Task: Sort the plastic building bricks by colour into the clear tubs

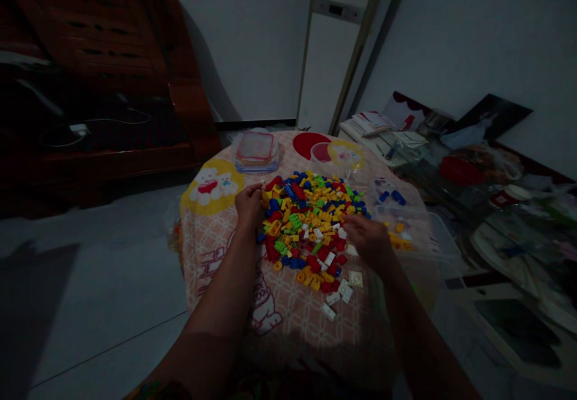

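A heap of small plastic bricks (309, 219) in red, yellow, blue, green and white lies on a round table under a pink cartoon-print cloth (211, 249). My left hand (249, 203) rests at the heap's left edge, fingers curled down onto the bricks. My right hand (367, 236) sits at the heap's right edge, fingers bent over the pieces; what they hold is hidden. A few white bricks (342, 292) lie apart at the near side.
Stacked clear lidded containers (256, 150) stand at the table's far left. Clear tubs with blue (391, 196) and yellow bricks (396, 234) sit at the right. Dark wooden furniture (99, 87) is at the left, a cluttered glass table (487, 177) at the right, a pale tiled floor below.
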The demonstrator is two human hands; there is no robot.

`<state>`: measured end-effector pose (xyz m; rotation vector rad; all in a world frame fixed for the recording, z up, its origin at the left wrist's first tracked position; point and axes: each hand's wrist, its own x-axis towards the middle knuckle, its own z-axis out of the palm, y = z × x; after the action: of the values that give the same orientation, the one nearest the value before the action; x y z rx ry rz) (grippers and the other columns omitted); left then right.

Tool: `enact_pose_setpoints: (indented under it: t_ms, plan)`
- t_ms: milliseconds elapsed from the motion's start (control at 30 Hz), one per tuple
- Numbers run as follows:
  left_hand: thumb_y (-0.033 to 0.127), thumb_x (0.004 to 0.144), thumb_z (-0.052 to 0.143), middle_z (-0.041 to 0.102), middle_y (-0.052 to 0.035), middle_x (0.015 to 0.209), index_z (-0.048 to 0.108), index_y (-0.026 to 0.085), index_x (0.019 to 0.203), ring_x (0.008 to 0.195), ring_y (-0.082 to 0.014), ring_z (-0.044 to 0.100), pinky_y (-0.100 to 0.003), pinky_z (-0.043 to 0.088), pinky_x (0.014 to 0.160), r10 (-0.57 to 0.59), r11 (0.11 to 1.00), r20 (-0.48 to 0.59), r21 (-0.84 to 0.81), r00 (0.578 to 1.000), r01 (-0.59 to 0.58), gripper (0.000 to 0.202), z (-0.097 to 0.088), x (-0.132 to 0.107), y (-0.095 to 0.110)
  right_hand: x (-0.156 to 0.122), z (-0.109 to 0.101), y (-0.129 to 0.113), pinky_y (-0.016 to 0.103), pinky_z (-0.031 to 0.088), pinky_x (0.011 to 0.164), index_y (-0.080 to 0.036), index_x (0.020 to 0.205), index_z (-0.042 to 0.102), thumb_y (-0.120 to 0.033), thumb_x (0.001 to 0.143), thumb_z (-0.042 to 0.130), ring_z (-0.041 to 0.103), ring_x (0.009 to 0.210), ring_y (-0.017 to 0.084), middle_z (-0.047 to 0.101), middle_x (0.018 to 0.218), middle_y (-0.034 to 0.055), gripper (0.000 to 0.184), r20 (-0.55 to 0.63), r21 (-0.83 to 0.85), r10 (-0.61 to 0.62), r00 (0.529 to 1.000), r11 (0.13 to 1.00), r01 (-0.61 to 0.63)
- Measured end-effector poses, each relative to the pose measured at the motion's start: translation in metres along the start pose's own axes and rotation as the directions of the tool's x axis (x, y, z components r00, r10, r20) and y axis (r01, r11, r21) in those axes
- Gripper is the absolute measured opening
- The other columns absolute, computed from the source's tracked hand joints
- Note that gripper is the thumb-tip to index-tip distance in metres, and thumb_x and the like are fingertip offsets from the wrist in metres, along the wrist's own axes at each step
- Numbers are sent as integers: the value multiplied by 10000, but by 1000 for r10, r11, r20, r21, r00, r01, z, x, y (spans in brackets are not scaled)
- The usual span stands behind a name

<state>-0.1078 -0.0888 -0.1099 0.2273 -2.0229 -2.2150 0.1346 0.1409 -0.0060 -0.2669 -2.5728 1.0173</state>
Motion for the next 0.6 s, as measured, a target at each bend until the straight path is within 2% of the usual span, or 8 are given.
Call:
enact_pose_setpoints:
  t_ms: [100, 167, 233, 333, 433, 600]
  plan:
    - [179, 623, 631, 720, -41, 761, 754, 152, 867, 731, -167, 664, -258, 521, 688, -92, 988, 31, -123, 995, 95, 274, -2, -1, 5, -18, 50, -38, 287, 514, 804, -191, 1063, 745, -273, 957, 536, 719, 910, 195, 780, 1018, 79, 248, 266, -30, -160, 951, 984, 174]
    - [159, 627, 637, 706, -38, 741, 739, 139, 875, 676, -141, 646, -247, 514, 665, -156, 955, 72, -243, 985, 169, 270, -5, -2, 10, -23, 77, -60, 287, 499, 835, -189, 1054, 733, -227, 971, 543, 712, 952, 199, 774, 1036, 80, 211, 410, -95, -178, 894, 967, 236]
    - [133, 634, 636, 697, -46, 744, 723, 127, 863, 660, -124, 644, -245, 523, 681, -191, 909, 88, -359, 978, 210, 245, -8, -3, 14, -22, 96, -77, 287, 490, 842, -187, 1030, 723, -216, 988, 531, 710, 963, 205, 770, 1016, 79, 199, 494, -156, -180, 851, 944, 290]
    - [96, 646, 636, 691, -61, 761, 704, 118, 834, 686, -118, 659, -248, 542, 726, -213, 865, 96, -445, 972, 233, 201, -12, -3, 18, -15, 116, -97, 291, 493, 825, -197, 1092, 697, -216, 1012, 486, 718, 957, 211, 766, 1020, 74, 227, 521, -225, -190, 832, 910, 349]
    - [92, 664, 639, 689, -57, 753, 696, 127, 825, 701, -121, 665, -250, 554, 734, -226, 857, 115, -449, 967, 254, 175, -13, -4, 20, -5, 131, -107, 305, 510, 812, -191, 1230, 639, -232, 1028, 456, 729, 972, 229, 765, 1060, 92, 275, 509, -304, -167, 844, 883, 358]
    - [104, 669, 649, 687, -47, 741, 696, 130, 823, 706, -121, 668, -251, 559, 728, -212, 874, 112, -424, 971, 239, 163, -12, -4, 20, 1, 159, -111, 327, 544, 745, -125, 1162, 644, -158, 1017, 417, 751, 945, 269, 764, 1029, 159, 271, 483, -479, -23, 875, 830, 286]
